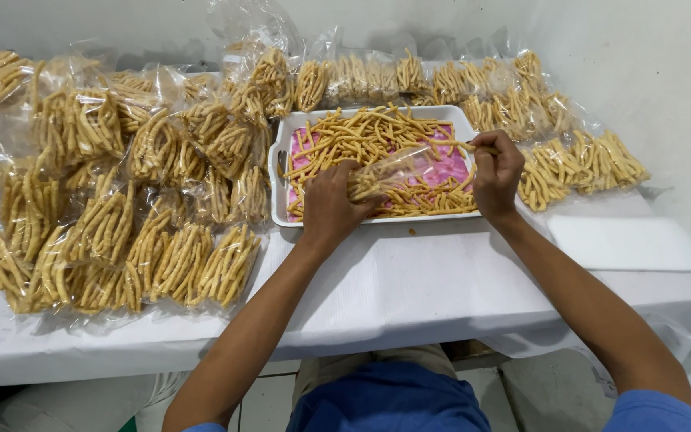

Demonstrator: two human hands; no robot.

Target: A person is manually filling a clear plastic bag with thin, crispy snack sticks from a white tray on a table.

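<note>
Snack sticks: loose golden fried sticks (369, 136) lie heaped in a white tray (281, 152) lined in pink, past the table's near half and straight ahead of the person.
Lap: blue cloth (389, 400) shows at the bottom edge, below the table.
Table: white sheeting (409, 280) covers it; the near part in front of the tray is bare sheet.
Left hand: the left hand (328, 204) rests over the tray's near rim, fingers curled shut around the mouth of a clear plastic bag (389, 170).
Clear plastic bag: it lies nearly flat over the sticks, stretching from the left hand towards the right one, with some sticks already inside.
Right hand: the right hand (496, 170) sits at the tray's right near corner, fingers pinched on a few sticks near the bag's far end.
White pad: a flat white rectangle (625, 242) lies on the table right of the right forearm.
Left pile: filled, sealed bags of sticks (121, 240) lie in overlapping rows left of the tray, touching it.
Right pile: more filled bags (577, 164) lie just beside the tray's right edge.
Far row: further bags (361, 80) stand behind the tray against the white wall (641, 56).
</note>
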